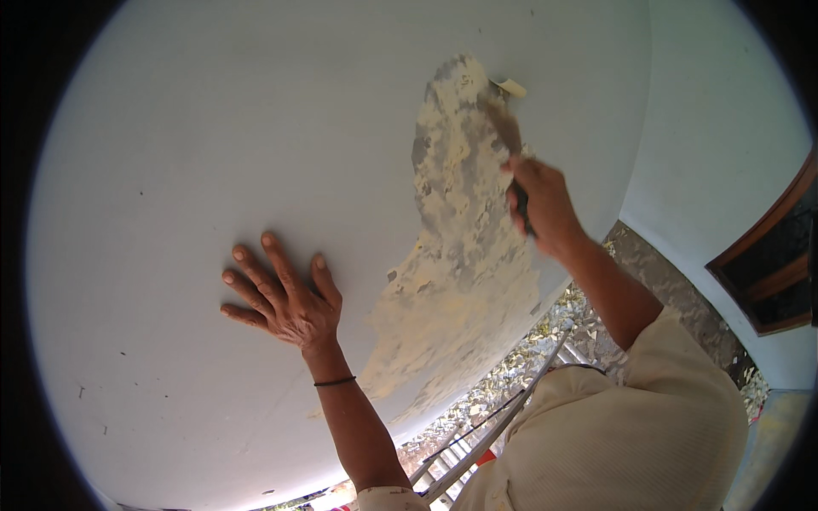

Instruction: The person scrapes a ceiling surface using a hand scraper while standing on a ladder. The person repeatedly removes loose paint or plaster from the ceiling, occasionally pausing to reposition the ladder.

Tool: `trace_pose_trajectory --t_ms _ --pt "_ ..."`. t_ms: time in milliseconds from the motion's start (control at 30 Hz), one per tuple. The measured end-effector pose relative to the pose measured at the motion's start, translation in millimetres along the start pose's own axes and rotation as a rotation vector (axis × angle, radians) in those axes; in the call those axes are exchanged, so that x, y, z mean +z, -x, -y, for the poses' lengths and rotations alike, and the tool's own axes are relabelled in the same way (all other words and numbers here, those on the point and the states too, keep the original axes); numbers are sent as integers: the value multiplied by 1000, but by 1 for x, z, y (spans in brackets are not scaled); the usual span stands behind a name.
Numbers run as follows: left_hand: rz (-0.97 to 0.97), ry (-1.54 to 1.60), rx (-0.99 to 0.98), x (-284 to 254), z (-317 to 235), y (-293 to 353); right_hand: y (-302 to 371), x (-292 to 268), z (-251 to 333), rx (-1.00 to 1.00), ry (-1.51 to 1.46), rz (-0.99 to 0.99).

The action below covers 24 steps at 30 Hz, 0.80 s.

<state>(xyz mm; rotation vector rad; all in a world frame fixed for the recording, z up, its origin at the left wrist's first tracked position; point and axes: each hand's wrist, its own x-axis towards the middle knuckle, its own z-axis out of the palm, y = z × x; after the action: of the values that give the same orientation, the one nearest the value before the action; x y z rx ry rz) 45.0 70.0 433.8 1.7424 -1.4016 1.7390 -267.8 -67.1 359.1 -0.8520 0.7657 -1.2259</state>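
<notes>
My right hand (pixel 542 201) is closed around the dark handle of a scraper (pixel 503 123). Its blade, slightly blurred, lies against the wall near the upper right edge of a scraped patch (pixel 460 196). A curled flake of paint (pixel 511 88) sticks out from the wall beside the blade's tip. Mottled cream and grey shows in the patch, where the white coat is off. My left hand (pixel 294 302) rests flat on the white wall (pixel 213 153), fingers spread, left of the patch. A dark band circles that wrist.
Below me stands a ladder (pixel 503 430), its rails and rungs partly hidden by my shirt. Many pale paint flakes (pixel 562 315) litter the ground along the wall's foot. To the right, another pale wall (pixel 707 145) holds a brown wooden window frame (pixel 767 255).
</notes>
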Motion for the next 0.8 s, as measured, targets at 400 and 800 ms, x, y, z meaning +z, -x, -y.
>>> trace_pose_trajectory --t_ms 400,800 --pt "-8 1 7 -1 4 0 -29 4 29 -151 -1 1" --pt "-21 -7 1 2 0 0 19 0 -49 55 38 27"
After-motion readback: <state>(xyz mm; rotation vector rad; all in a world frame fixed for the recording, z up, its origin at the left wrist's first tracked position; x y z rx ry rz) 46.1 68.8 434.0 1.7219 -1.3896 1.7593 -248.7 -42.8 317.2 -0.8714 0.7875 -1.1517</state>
